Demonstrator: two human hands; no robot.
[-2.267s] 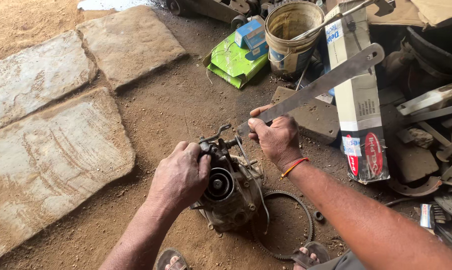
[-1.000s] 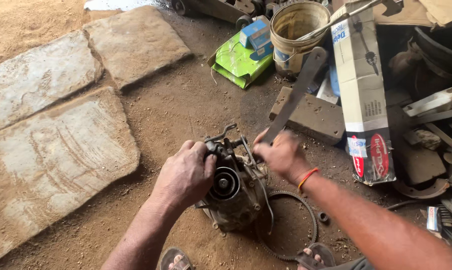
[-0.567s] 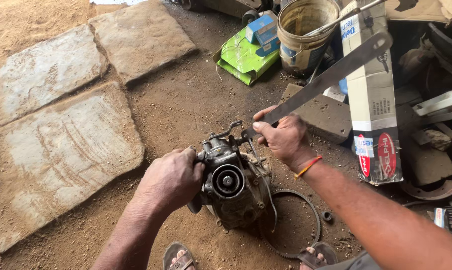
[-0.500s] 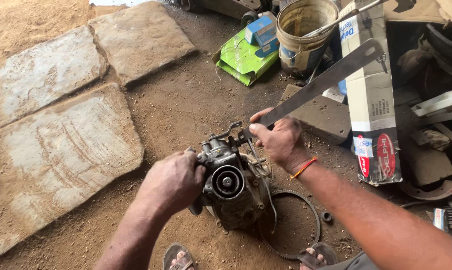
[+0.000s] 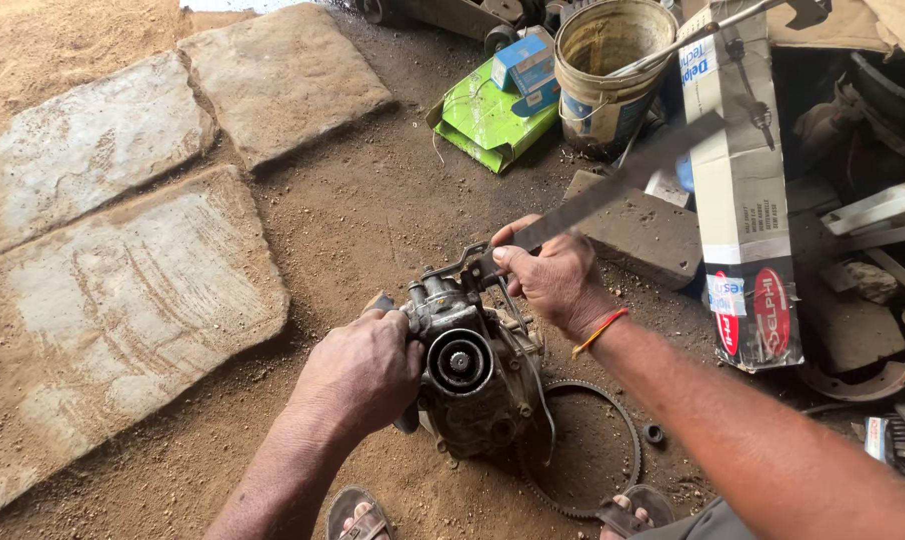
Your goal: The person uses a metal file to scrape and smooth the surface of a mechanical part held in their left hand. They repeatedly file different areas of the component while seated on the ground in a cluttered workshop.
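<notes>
My left hand [image 5: 358,375] is clamped on the side of the greasy pump body [image 5: 473,375], which stands on the dirt floor [image 5: 353,220] between my sandals, its round opening facing up toward me. My right hand [image 5: 553,280] is closed around a long flat metal bar [image 5: 623,190] — its long axis runs up and to the right, and the far end looks blurred near the bucket [image 5: 603,70]. A toothed belt [image 5: 613,440] lies just right of the pump.
</notes>
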